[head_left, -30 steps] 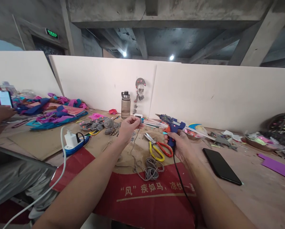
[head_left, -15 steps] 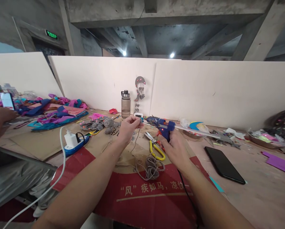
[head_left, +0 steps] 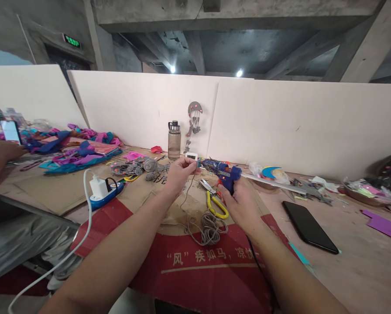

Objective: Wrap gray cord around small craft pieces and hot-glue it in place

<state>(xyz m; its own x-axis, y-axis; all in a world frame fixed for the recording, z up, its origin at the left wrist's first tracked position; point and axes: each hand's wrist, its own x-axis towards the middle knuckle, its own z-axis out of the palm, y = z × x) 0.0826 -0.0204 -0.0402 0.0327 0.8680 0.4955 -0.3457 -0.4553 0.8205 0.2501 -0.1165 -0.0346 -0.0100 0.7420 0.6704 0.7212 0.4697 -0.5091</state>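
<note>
My right hand (head_left: 239,198) is wrapped round the handle of a blue glue gun (head_left: 226,172), whose nozzle points left. A clear glue stick (head_left: 274,183) sticks out of its back. The fingers of my left hand (head_left: 181,172) are pinched at the nozzle, on a small blue-green piece (head_left: 198,164) that is mostly hidden. Grey cord (head_left: 189,192) hangs from that pinch down to a loose coil (head_left: 211,229) on the cardboard. Yellow-handled scissors (head_left: 217,206) lie just below the gun, between my hands.
A water bottle (head_left: 174,141) stands near the white board (head_left: 143,109). A black phone (head_left: 310,226) lies at the right. At the left are a blue power strip (head_left: 107,196), felt scraps (head_left: 80,152) and another person's hand (head_left: 5,150). Grey yarn (head_left: 151,165) lies behind my left wrist.
The view has shifted slightly. My left fingertips and the glue gun's nozzle remain together, with both hands holding nearly the same pose.
</note>
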